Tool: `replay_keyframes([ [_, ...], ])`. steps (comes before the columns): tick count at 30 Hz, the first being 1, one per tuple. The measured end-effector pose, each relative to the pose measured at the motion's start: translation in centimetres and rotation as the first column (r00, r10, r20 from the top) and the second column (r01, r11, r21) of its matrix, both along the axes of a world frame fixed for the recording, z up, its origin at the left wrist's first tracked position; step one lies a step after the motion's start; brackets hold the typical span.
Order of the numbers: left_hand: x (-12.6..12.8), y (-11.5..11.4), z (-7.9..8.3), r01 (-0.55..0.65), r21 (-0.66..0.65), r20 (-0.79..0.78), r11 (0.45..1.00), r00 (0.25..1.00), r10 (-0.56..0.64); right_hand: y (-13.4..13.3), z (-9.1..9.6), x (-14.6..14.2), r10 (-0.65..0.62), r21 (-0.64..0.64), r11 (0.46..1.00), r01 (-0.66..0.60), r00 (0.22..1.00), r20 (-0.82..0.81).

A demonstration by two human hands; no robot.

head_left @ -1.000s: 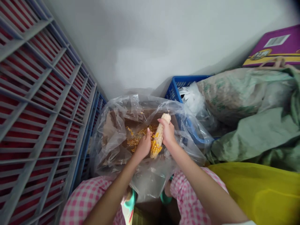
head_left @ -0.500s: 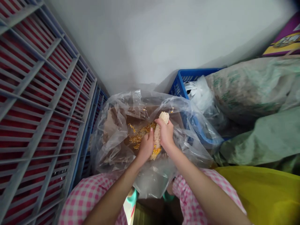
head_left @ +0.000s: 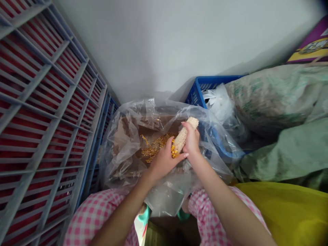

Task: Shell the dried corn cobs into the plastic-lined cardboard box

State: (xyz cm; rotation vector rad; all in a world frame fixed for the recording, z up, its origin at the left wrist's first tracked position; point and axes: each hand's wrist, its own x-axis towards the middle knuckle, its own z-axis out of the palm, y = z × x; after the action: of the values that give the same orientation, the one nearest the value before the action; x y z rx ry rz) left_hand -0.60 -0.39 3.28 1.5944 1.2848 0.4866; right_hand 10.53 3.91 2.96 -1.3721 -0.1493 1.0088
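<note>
A corn cob (head_left: 181,138), mostly bare and pale, is tilted with its upper end to the right; some yellow kernels cling to its lower end. My right hand (head_left: 192,140) is closed around its upper part. At the lower end, my left hand (head_left: 166,155) grips the cob, with the thumb stretched below it toward my right wrist. Both hands are above a cardboard box lined with a clear plastic bag (head_left: 112,147). Loose corn kernels (head_left: 153,149) lie in the box, partly hidden by my left hand.
Stacked slatted plastic crates (head_left: 51,119) rise close on the left. To the right stands a blue basket (head_left: 196,89) with a white plastic bag (head_left: 220,102), beside large sacks (head_left: 276,99) and a yellow bag (head_left: 284,212). A white wall (head_left: 153,51) is behind.
The cob has moved to the right and tilted more. My left hand has shifted from the cob's side to its lower end, its thumb now below the cob.
</note>
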Motion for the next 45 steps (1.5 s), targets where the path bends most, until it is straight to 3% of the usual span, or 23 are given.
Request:
replay_keyframes([
  [2,0.2,-0.3,0.0,0.034,0.023,-0.066,0.999,0.997,-0.033,0.2,-0.1,0.1,-0.022,0.003,1.0,0.022,1.0,0.001],
  [5,0.6,-0.5,-0.5,-0.028,0.029,-0.095,0.999,0.995,0.03,0.4,0.0,-0.1,-0.045,0.023,0.999,0.045,0.999,0.027],
  [9,1.0,-0.7,-1.5,-0.116,0.004,-0.002,0.993,0.993,0.116,0.6,0.1,-0.2,-0.062,0.027,0.998,0.061,0.997,0.046],
  [14,1.2,-0.9,-2.1,-0.137,-0.049,0.125,0.989,0.982,0.142,0.5,-0.1,-0.1,-0.051,0.034,0.998,0.049,0.996,0.069],
  [27,1.8,-1.8,-3.3,-0.314,-0.131,0.153,0.94,0.931,0.333,0.1,-0.6,-1.2,-0.039,0.09,0.995,0.032,0.996,0.077],
  [32,1.6,-0.8,-2.8,-0.407,-0.153,0.136,0.9,0.894,0.428,-0.1,-0.6,-1.4,-0.027,0.11,0.994,0.016,0.994,0.104],
  [34,1.1,-0.1,-2.5,-0.39,-0.163,0.171,0.906,0.894,0.415,0.0,-0.6,-1.4,-0.052,0.127,0.991,0.039,0.994,0.094],
  [38,-0.1,1.6,-2.0,-0.348,-0.34,0.253,0.874,0.861,0.441,0.3,-0.4,-0.9,-0.025,0.107,0.994,0.025,1.0,-0.002],
  [40,-0.7,2.2,-1.8,-0.427,-0.223,0.196,0.877,0.861,0.469,0.3,0.0,-0.6,0.052,0.09,0.995,-0.046,0.997,-0.063],
  [42,-1.1,2.4,-1.3,-0.436,-0.055,0.172,0.898,0.882,0.439,0.2,0.6,-0.3,0.141,0.104,0.986,-0.13,0.984,-0.105],
  [43,-1.2,2.3,-1.0,-0.377,-0.024,0.194,0.926,0.907,0.375,0.2,0.9,-0.2,0.178,0.124,0.979,-0.164,0.978,-0.113],
  [45,-1.1,1.9,-0.2,-0.125,-0.065,0.271,0.99,0.953,0.138,0.2,1.4,-0.1,0.232,0.165,0.963,-0.211,0.965,-0.12],
])
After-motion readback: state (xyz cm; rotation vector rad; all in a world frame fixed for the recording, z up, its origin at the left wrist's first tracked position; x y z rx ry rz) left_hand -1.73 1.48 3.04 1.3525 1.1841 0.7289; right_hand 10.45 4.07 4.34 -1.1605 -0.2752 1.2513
